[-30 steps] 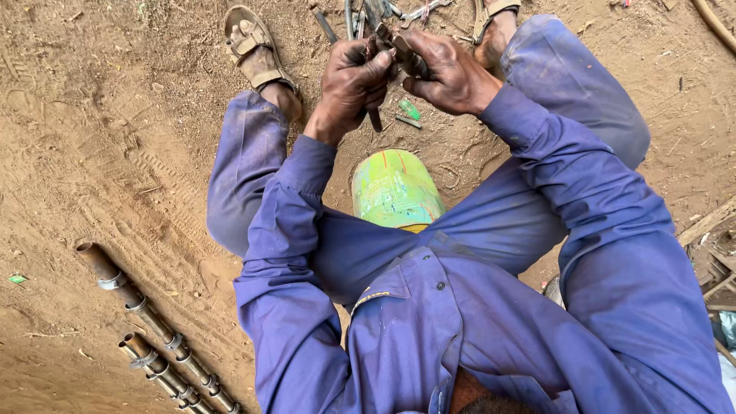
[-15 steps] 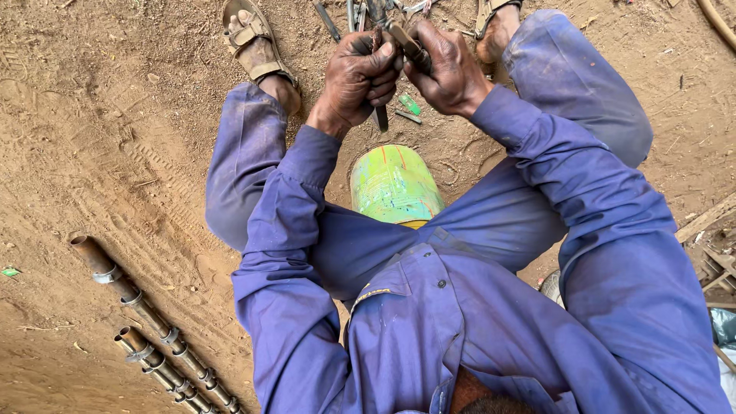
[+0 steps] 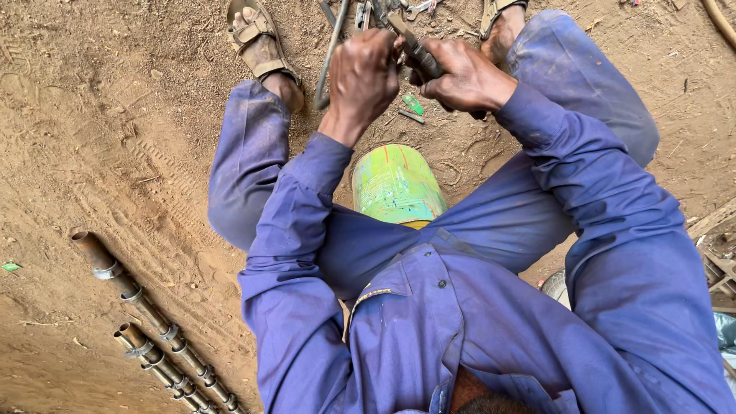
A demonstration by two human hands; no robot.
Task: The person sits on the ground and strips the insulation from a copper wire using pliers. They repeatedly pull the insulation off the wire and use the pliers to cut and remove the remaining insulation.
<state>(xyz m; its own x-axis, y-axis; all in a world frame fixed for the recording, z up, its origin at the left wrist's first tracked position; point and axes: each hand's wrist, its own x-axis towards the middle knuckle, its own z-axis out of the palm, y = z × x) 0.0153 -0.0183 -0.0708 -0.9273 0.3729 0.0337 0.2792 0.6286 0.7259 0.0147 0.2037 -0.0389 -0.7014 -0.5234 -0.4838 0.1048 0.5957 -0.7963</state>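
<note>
Rusty metal tool (image 3: 414, 47), probably pliers, clamped between both fists above the dirt ground (image 3: 115, 138) between the sandalled feet. Left hand (image 3: 364, 77) is closed around one end, with a thin steel rod (image 3: 331, 54) running just beside it; right hand (image 3: 460, 77) wraps the other end. It looks stiff, fairly heavy and rough, best held by the handles. Green can (image 3: 395, 188) sits between the knees; jointed pipes (image 3: 146, 307) lie well apart.

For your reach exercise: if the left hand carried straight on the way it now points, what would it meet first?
Probably the tools lying on the dirt just beyond the left hand, which points away from the body; depth is unclear.
</note>
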